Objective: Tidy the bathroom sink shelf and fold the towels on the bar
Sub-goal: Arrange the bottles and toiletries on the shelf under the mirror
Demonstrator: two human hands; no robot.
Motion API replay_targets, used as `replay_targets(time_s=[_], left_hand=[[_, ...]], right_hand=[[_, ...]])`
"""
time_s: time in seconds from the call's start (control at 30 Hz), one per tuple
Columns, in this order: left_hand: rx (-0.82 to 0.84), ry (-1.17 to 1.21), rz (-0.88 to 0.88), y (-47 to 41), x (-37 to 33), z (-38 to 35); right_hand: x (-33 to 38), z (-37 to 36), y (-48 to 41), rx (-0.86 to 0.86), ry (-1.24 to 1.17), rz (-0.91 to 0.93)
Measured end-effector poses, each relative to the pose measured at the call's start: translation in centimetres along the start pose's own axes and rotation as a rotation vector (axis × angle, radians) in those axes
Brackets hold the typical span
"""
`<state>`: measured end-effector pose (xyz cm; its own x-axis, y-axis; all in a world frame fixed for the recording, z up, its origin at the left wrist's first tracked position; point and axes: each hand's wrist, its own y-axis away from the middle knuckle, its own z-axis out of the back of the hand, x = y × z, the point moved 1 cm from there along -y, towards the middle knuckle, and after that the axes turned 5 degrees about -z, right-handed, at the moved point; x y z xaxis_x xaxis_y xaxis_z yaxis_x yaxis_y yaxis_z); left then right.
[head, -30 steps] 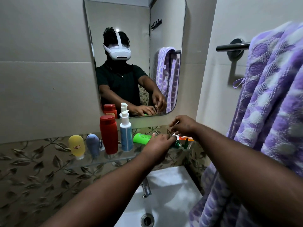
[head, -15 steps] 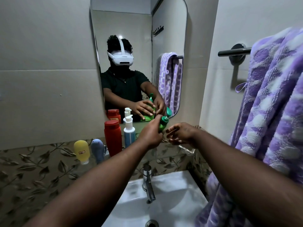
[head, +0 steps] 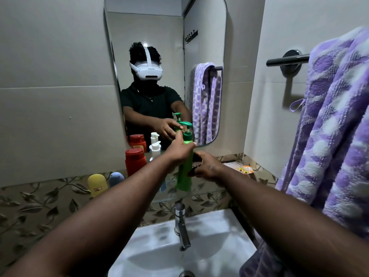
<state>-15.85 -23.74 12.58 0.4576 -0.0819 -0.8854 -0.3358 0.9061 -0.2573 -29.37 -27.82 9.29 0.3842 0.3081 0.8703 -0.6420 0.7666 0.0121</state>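
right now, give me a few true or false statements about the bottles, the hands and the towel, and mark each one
1. The green pump bottle is held upright. True.
2. The left hand holds nothing. False: it grips the green pump bottle just below the pump.
3. The purple towel hangs over the towel bar on the right. True.
4. The red bottle lies on its side. False: it stands upright on the shelf.
5. The yellow bottle stands to the right of the red bottle. False: it stands to its left.
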Motion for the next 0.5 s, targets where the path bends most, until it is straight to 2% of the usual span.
replay_targets(time_s=[0.1, 0.17, 0.27, 0.37, 0.5], left_hand=[[0.026, 0.065, 0.002, 0.0, 0.3, 0.5], [0.025, 0.005, -0.024, -0.1, 0.5, 0.8], [-0.008, -0.204, -0.093, -0.3, 0.2, 1.4], [-0.074, -0.521, -0.22, -0.5, -0.3, 2.1], [-0.129, -0.676, -0.281, -0.5, -0.8, 3.3]], right_hand=[[0.1, -0.2, -0.4, -0.053, 0.025, 0.014], [0.0, -0.1, -0.8, -0.091, 0.037, 0.024], [0.0, 0.3, -1.4, -0.099, 0.065, 0.015], [-0.1, 0.7, -1.8, -0.089, 0.061, 0.007], [-0.2, 0.7, -2.2, -0.085, 0.022, 0.019]])
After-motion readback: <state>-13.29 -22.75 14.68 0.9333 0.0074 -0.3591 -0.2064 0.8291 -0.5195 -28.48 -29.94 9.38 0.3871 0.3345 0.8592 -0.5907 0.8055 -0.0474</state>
